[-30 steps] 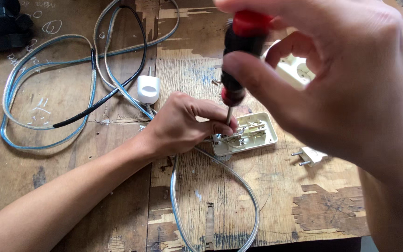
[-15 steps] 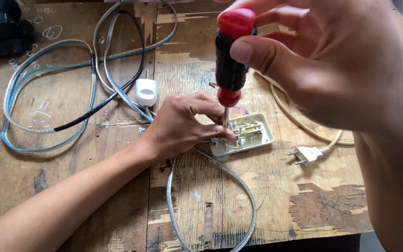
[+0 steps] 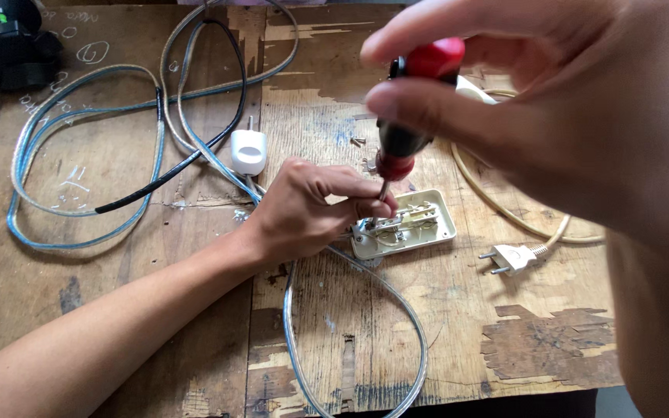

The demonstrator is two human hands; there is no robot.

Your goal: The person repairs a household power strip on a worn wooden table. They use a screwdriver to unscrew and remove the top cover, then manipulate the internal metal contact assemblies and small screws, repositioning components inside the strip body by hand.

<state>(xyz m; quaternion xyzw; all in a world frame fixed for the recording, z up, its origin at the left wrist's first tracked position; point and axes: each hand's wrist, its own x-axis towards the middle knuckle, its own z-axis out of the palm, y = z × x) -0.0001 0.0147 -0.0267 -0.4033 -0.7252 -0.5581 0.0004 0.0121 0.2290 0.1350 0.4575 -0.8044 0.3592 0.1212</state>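
Red-and-black screwdriver is gripped upright in closed right hand, tip down into opened socket box on the table, pinned at its left end by left hand.

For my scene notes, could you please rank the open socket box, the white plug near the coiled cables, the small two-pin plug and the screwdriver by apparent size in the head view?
1. screwdriver, though nearness to the camera inflates it
2. open socket box
3. white plug
4. small two-pin plug
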